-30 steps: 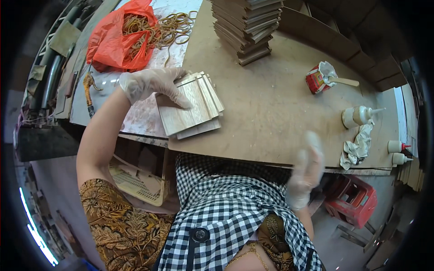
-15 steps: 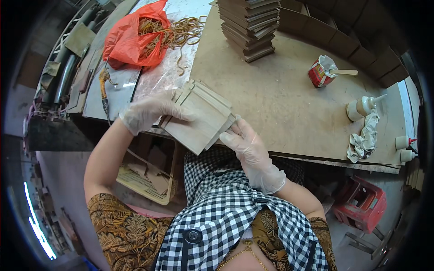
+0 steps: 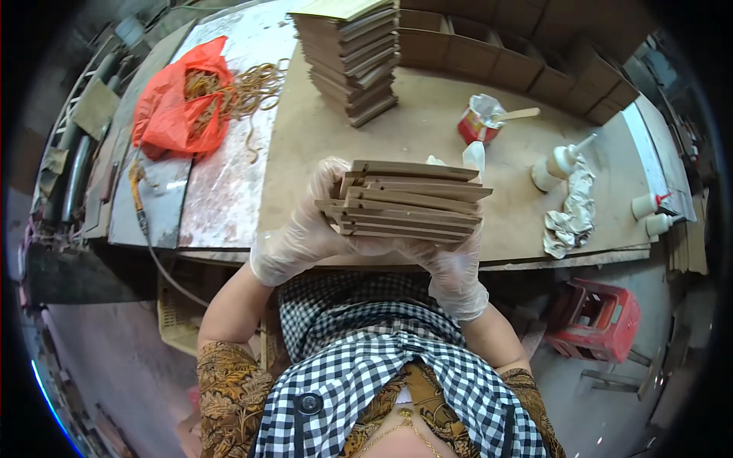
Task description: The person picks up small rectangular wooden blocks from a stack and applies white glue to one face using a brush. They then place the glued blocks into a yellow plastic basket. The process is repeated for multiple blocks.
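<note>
Between my two gloved hands is a stack of thin wooden boards (image 3: 412,202), held edge-up so that the uneven layers face me. My left hand (image 3: 313,225) grips the stack's left end, fingers behind it and the palm below. On the other end my right hand (image 3: 452,263) is closed, its fingers partly hidden behind the boards. Both hands wear clear plastic gloves. Beyond them on the table stands a tall pile of similar boards (image 3: 355,72).
An orange plastic bag (image 3: 164,111) of rubber bands (image 3: 256,88) lies at left, above an air gun (image 3: 137,191). To the right are a red tub (image 3: 477,130) with a wooden stick, a white squeeze bottle (image 3: 550,172), a crumpled cloth (image 3: 571,217) and cardboard boxes (image 3: 473,57). A red stool (image 3: 599,320) stands below.
The stack has been tilted from lying flat to edge-up and brought to the middle. Both hands have shifted their grip to its ends. The whole view has turned a little to the right.
</note>
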